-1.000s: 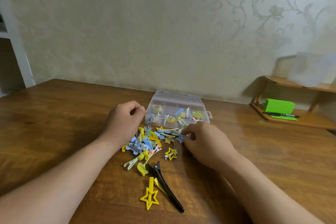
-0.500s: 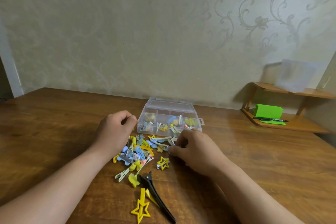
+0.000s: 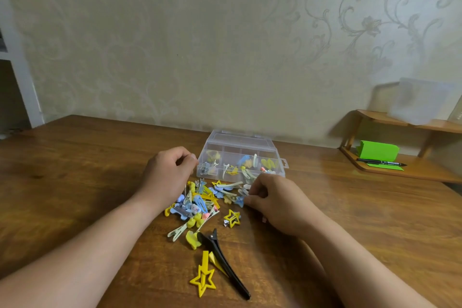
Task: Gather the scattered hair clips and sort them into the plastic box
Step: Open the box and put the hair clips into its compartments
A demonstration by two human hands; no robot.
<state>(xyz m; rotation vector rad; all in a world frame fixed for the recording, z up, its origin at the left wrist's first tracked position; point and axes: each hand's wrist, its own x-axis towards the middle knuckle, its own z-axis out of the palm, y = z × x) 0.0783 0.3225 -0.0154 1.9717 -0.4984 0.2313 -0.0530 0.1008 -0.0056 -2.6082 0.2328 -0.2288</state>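
Evidently little has moved in the last second. In the head view both hands sit where they did before, only the viewpoint having drifted. The right hand (image 3: pixel 277 205) stays at the pile's right edge, its fingers (image 3: pixel 250 199) bunched together and apparently pinching a small blue clip (image 3: pixel 239 201), which is still down on the bench (image 3: pixel 75 170). The left hand (image 3: pixel 167 175) remains beside the left front corner of the plastic box (image 3: pixel 240 142), fingers curled in; whether they hold anything I cannot tell.

Finding: no clip has gone into the box in this interval. The pick is in hand but not completed.

The box stands at the far side of the pile, just beyond both hands, with clips already lying in several compartments. Most of the hair clips (image 3: pixel 197 204) are still heaped between the hands. Nearer the person lie a small yellow star clip (image 3: pixel 232 218), a long black clip (image 3: pixel 225 262) and a large yellow star clip (image 3: pixel 203 279).

Far right stands a wooden shelf (image 3: pixel 412 172) carrying a green block (image 3: pixel 377 154) and a pen (image 3: pixel 381 163), well apart from the work.

Obstructions: the clips overlap and may tangle when lifted. The left hand crowds the box's left end.
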